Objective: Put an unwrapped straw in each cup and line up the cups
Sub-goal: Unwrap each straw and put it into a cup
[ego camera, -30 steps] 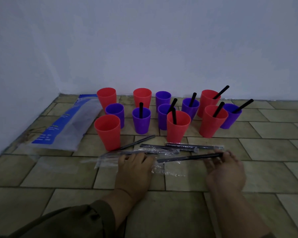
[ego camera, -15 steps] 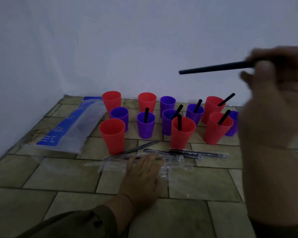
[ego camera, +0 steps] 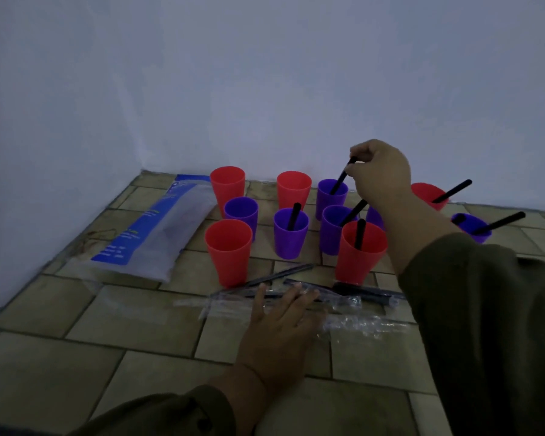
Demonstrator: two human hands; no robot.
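Note:
Several red and purple cups stand on the tiled floor near the wall. My right hand [ego camera: 379,174] pinches the top of a black straw [ego camera: 342,179] whose lower end sits inside the back purple cup [ego camera: 331,199]. Straws lean in the middle purple cup [ego camera: 290,232], the front red cup [ego camera: 361,251] and cups further right. The front left red cup [ego camera: 228,251] holds no straw. My left hand [ego camera: 280,322] rests flat, fingers spread, on clear plastic wrappers [ego camera: 353,319]. Wrapped straws [ego camera: 362,291] lie beside it. My right forearm hides some cups.
A blue and white plastic packet [ego camera: 153,237] lies left of the cups along the wall. White walls meet in a corner behind them. Bare floor tiles [ego camera: 85,319] stretch toward me.
My right hand lifted a black straw from the floor, swung it up, then lowered it into the back purple cup. My left hand stayed on the wrappers.

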